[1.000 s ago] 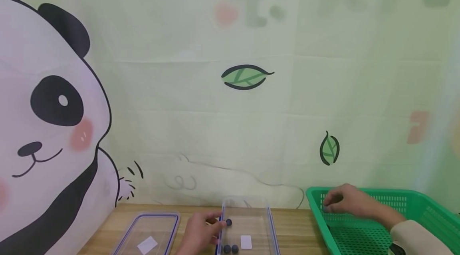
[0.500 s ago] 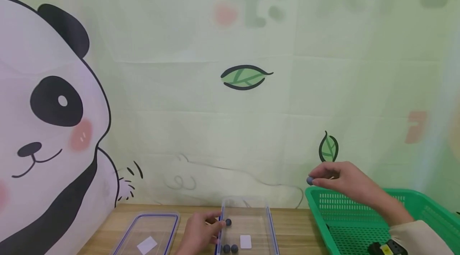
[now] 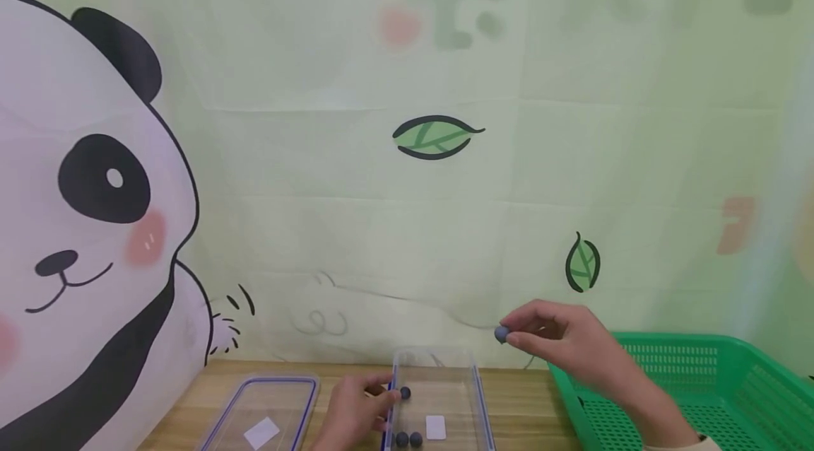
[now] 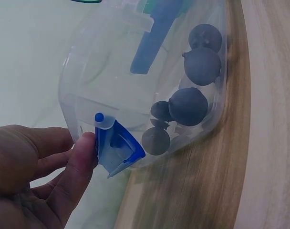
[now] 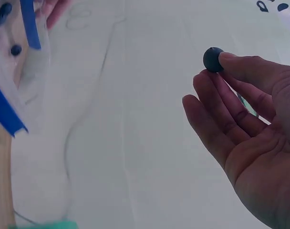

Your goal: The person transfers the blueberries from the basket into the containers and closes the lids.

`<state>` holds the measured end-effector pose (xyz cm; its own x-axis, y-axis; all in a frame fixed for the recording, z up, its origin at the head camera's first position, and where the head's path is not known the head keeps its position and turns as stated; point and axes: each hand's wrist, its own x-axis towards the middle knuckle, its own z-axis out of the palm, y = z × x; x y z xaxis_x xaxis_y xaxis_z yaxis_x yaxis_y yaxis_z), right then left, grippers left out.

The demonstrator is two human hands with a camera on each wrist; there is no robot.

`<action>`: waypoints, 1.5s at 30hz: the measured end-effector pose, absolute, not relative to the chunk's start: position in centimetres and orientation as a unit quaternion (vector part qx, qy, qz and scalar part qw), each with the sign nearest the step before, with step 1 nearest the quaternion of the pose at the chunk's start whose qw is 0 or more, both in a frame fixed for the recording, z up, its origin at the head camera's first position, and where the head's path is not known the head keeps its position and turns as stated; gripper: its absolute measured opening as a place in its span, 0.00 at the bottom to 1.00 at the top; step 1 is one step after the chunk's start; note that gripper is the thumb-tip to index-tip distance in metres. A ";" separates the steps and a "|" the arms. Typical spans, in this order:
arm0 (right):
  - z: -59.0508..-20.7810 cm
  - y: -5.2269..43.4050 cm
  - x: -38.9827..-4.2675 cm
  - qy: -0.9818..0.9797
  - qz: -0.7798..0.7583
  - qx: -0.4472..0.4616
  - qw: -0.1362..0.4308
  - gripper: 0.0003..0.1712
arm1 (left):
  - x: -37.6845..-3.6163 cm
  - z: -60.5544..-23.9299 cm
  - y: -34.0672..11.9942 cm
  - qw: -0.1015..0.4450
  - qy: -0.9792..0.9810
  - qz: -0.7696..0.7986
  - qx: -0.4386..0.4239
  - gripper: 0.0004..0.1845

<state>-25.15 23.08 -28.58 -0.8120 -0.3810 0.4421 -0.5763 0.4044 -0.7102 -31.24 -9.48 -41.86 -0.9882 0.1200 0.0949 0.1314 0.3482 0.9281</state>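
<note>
My right hand (image 3: 569,341) pinches a small dark blue ball (image 3: 502,334) between thumb and fingertips, held up between the green basket and the clear plastic box (image 3: 454,394). In the right wrist view the ball (image 5: 213,59) sits at the fingertips, the other fingers loosely bent. My left hand (image 3: 357,405) grips the left side wall of the box; the left wrist view shows its thumb (image 4: 83,152) beside a blue latch (image 4: 117,145). Inside the box lie several dark balls (image 4: 188,106), one near the left wall and others toward the front, along with a white label (image 3: 435,428).
A clear lid (image 3: 280,394) with a blue seal and a white label lies left of the box on the wooden table (image 3: 524,401). The green perforated basket (image 3: 706,366) stands at the right. Behind the table hangs a panda-printed backdrop (image 3: 318,189).
My right hand has risen out of the green basket with the ball and moved left past the basket's rim toward the box. The left hand has stayed at the box wall.
</note>
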 end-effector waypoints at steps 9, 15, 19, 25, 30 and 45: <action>-31.8 19.9 -24.9 -0.806 0.505 0.302 0.064 0.09 | -31.3 -41.7 -9.2 0.004 -0.823 -0.563 -0.073 0.18; -33.6 17.8 -25.4 -0.805 0.513 0.298 0.017 0.09 | -31.3 -41.7 -9.3 0.003 -0.826 -0.559 -0.069 0.18; -34.7 17.0 -25.9 -0.812 0.513 0.279 -0.012 0.09 | -31.5 -41.8 -9.2 0.002 -0.828 -0.557 -0.063 0.18; -37.2 15.7 -26.9 -0.819 0.509 0.258 -0.062 0.06 | -31.4 -41.9 -9.3 0.005 -0.824 -0.562 -0.069 0.18; -38.6 14.8 -27.6 -0.826 0.498 0.240 -0.112 0.05 | -31.4 -42.0 -9.5 0.005 -0.820 -0.567 -0.076 0.19; -40.5 14.2 -27.7 -0.800 0.517 0.235 -0.194 0.06 | -31.4 -42.1 -9.4 0.005 -0.819 -0.569 -0.073 0.19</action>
<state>-27.67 14.19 -40.48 -0.8145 -0.5761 -0.0679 -0.1751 0.3558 -0.9180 -31.39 -9.38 -42.05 -0.9893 0.1146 0.0906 0.1250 0.3423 0.9312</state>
